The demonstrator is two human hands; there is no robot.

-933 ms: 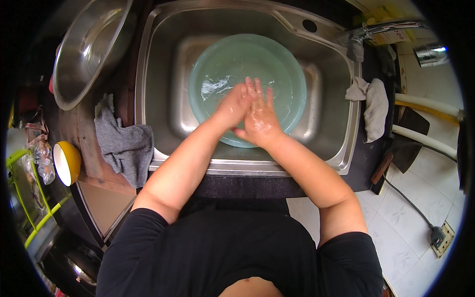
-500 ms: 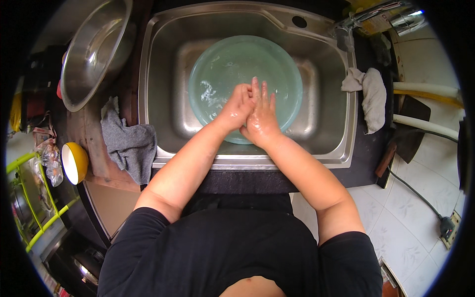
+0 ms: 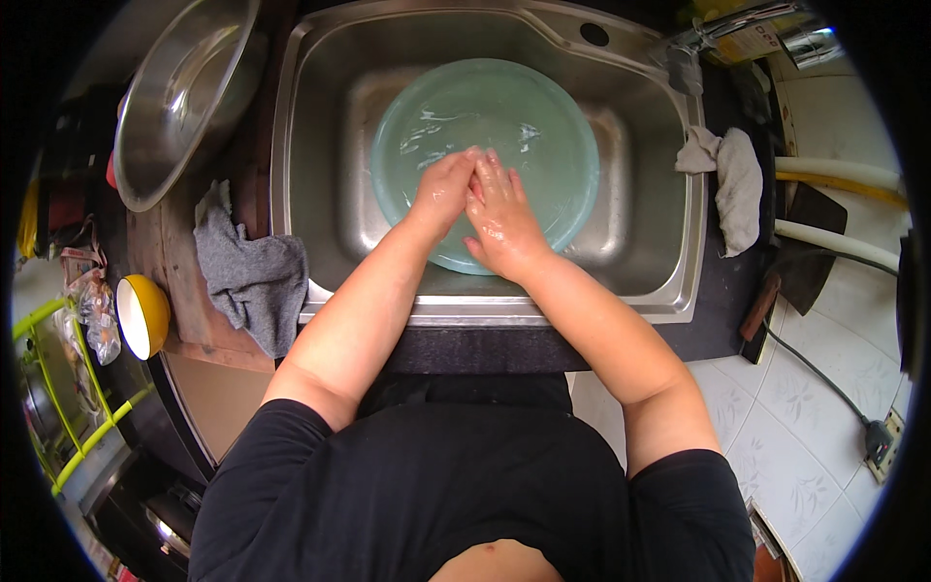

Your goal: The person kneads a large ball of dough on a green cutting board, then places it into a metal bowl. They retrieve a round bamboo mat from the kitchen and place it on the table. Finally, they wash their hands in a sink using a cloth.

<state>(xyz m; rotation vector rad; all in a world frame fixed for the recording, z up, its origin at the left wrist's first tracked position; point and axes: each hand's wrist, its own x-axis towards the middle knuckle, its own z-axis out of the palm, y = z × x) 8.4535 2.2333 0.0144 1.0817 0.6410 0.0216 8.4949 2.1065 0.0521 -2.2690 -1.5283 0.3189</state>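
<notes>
My two wet hands meet above a pale green basin (image 3: 388, 126) of water that stands in the steel sink. My left hand (image 3: 446, 192) is bent round the finger side of my right hand, and its fingertips are partly hidden there. Stretched out, the fingers of my right hand (image 3: 504, 228) point away from me, with its thumb apart. Its back is turned up and shiny with water. Neither hand holds any object. The water surface shows bright reflections and ripples.
The steel sink (image 3: 325, 209) surrounds the basin, with a faucet (image 3: 737, 34) at its far right corner. A grey cloth (image 3: 252, 272) hangs at the left, near a steel bowl (image 3: 179, 107) and a yellow bowl (image 3: 144, 315). A pale rag (image 3: 737, 194) lies right of the sink.
My hands have slid a little left over the basin. The fingers of my right hand, spread before, lie closer together against my left hand.
</notes>
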